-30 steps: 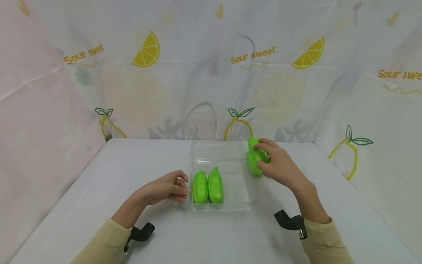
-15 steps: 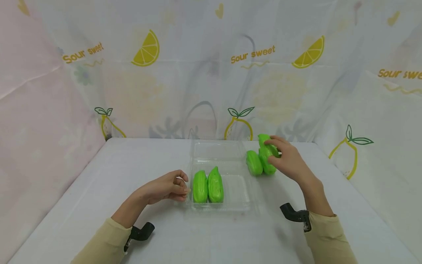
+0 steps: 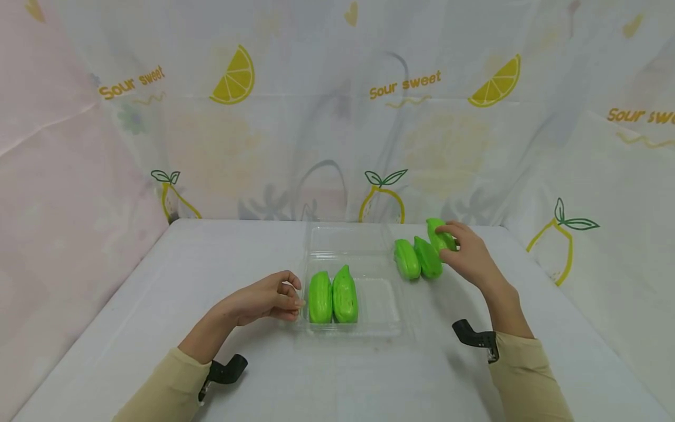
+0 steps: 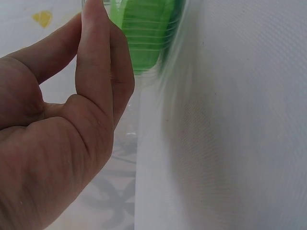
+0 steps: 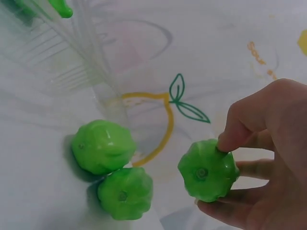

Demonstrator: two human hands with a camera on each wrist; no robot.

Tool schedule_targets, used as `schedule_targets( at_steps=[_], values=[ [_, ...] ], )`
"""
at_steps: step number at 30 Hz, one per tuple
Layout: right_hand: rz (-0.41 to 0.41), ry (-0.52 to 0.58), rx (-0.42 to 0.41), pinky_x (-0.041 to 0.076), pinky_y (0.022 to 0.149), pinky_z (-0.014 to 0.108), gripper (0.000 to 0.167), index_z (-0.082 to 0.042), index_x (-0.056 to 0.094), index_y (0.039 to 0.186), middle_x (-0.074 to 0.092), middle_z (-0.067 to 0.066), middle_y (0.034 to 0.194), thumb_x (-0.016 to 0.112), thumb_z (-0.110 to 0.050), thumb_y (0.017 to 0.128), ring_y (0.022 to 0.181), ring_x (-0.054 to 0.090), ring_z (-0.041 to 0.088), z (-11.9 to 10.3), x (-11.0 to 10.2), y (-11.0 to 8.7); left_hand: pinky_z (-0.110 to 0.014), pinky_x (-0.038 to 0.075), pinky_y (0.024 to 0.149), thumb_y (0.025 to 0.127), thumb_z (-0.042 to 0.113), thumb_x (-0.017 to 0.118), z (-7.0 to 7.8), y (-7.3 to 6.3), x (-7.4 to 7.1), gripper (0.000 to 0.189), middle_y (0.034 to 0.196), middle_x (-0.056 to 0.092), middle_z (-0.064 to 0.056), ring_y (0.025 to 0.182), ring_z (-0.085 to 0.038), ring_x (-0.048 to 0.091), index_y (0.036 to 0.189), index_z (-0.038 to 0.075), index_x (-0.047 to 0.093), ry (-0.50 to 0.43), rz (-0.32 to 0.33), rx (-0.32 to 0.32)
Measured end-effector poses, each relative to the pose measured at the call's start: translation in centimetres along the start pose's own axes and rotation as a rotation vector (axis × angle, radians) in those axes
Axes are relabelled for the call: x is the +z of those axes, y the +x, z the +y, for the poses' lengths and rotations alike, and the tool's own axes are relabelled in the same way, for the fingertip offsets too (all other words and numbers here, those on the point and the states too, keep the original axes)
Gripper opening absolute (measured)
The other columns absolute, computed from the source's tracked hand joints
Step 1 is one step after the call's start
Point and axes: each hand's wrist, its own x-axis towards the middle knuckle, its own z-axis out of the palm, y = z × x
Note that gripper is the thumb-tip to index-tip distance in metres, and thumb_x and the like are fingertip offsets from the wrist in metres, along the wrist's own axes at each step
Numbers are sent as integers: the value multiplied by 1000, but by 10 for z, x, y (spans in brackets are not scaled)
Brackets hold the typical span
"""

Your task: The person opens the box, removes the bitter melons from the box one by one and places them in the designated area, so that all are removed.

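Head view showed the right hand clamped on a green vegetable, left hand pinching the box; light pressure seemed best.

White counter: one clear plastic box, lid open; two green fruits lie side by side, just right of it.

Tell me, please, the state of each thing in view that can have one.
Clear plastic clamshell container: open, lid folded back.
Two ridged green gourds inside: lying side by side in its left half.
Two gourds outside: lying side by side on the table.
Fifth gourd: held.
Left hand: fingers bent, touching the container's left edge.
Right hand: gripping that fifth gourd.
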Motion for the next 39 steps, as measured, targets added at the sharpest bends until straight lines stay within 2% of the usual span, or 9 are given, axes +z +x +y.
schedule_targets(
  at_steps=[3, 12, 19, 29, 39],
  values=[
    [5, 1, 8, 45, 103, 61, 51, 0, 55, 134, 35, 26, 154, 50, -6, 84, 135, 41, 48, 6, 2, 0, -25, 61, 73, 94, 10, 67, -1, 0, 0, 44, 90, 55, -5, 79, -14, 66, 122, -3, 37, 0, 1, -2],
    [8, -30, 47, 46, 99, 62, 51, 2, 54, 135, 38, 29, 151, 50, -8, 86, 128, 46, 51, 24, 8, 0, -25, 61, 73, 94, 10, 67, -1, 1, -1, 45, 90, 55, -5, 79, -15, 66, 123, -4, 36, -1, -8, 7],
    [0, -58, 85, 44, 99, 62, 53, 4, 54, 135, 39, 32, 148, 49, -8, 84, 131, 43, 52, 43, 16, 2, -25, 61, 73, 94, 9, 67, -1, 1, -1, 45, 90, 54, -5, 79, -15, 66, 123, -5, 36, -1, -1, 2],
    [-50, -73, 139, 33, 112, 66, 54, 5, 53, 136, 41, 33, 146, 50, -7, 83, 138, 34, 52, 55, 28, 6, -26, 61, 73, 93, 10, 67, -2, 1, -1, 45, 90, 55, -5, 79, -15, 66, 123, -4, 37, 2, 5, -3],
    [-77, -87, 161, 34, 112, 65, 57, 2, 49, 141, 40, 32, 149, 50, -6, 84, 140, 32, 51, 62, 33, 7, -25, 61, 73, 93, 10, 68, 0, 0, -1, 45, 90, 54, -5, 79, -14, 66, 123, -4, 37, 2, 0, -3]
  ],
)
